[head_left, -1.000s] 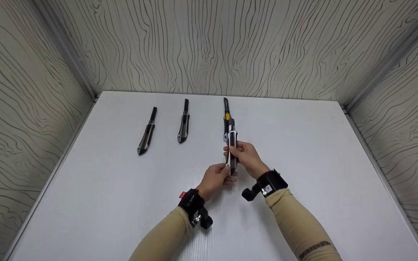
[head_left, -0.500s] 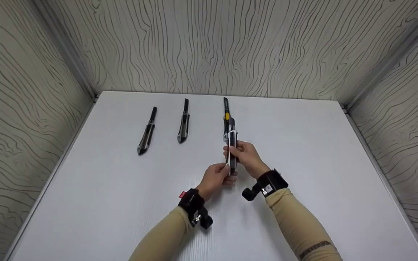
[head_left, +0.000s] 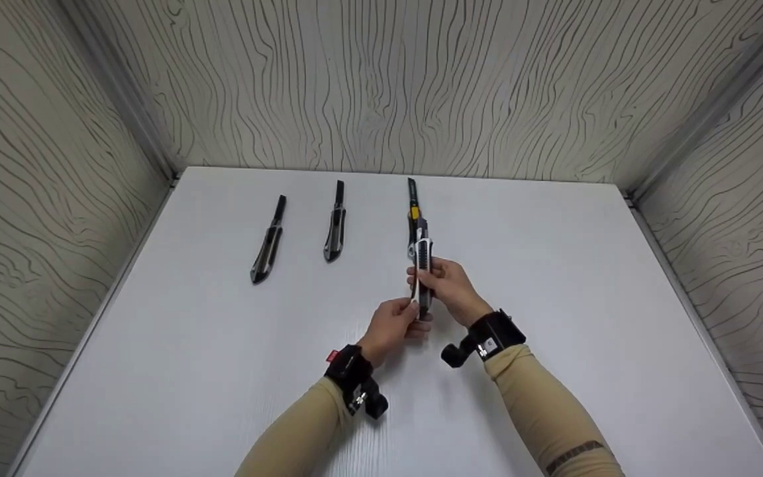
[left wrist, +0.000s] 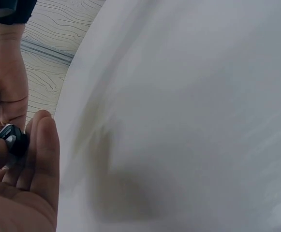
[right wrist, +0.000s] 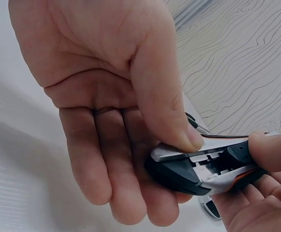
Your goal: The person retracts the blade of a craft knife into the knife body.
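Both hands hold one silver-and-black utility knife [head_left: 424, 250] above the table, its blade end away from the person. My left hand [head_left: 391, 327] pinches the butt end between thumb and fingers. Higher up the handle, my right hand [head_left: 456, 289] grips the body. In the right wrist view, the right thumb [right wrist: 271, 150] lies against the black slider [right wrist: 238, 155], while the left thumb [right wrist: 171, 113] presses near the dark end cap [right wrist: 171, 175]. Orange lines edge the handle. From the left wrist, only the knife's dark butt [left wrist: 17, 140] shows between the fingers.
A yellow-and-black utility knife [head_left: 413, 202] lies just beyond the held one, partly covered by it. Two dark utility knives [head_left: 267, 255] [head_left: 335, 232] lie to the left on the white table [head_left: 176, 344]. Wood-patterned panels [head_left: 375, 86] stand behind and at both sides.
The held knife's front end has shifted very slightly, up and then back down, ending a touch further left. Both hands stay almost in place; the other knives have not moved.
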Motion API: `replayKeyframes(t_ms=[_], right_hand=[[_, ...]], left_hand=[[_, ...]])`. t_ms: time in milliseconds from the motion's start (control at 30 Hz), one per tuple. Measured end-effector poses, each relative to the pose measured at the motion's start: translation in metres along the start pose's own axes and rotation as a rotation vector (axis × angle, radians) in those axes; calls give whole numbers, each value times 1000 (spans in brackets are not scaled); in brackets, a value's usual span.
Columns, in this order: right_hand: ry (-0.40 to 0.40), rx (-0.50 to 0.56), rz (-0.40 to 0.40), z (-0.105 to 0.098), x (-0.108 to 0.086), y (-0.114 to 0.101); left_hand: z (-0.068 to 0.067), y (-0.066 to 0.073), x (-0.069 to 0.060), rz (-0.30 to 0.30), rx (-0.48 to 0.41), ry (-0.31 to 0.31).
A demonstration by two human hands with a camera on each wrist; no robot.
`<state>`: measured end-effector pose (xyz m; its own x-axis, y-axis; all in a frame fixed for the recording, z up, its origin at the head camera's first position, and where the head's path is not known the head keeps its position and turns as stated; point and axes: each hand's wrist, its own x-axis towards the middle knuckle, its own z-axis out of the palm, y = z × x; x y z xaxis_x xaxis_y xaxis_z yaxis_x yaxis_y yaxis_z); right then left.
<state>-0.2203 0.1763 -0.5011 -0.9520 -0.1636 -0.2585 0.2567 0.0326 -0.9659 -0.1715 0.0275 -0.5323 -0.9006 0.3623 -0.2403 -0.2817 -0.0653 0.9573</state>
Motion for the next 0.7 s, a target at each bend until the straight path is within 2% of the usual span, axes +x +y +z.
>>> replayKeyframes(t_ms=[467, 700], right_hand=[[-31, -9, -6, 0, 0, 1], [-29, 6, -5, -3, 3, -2]], left_hand=[[-3, -1, -1, -7, -8, -15], [-3, 2, -2, -29, 0, -16]])
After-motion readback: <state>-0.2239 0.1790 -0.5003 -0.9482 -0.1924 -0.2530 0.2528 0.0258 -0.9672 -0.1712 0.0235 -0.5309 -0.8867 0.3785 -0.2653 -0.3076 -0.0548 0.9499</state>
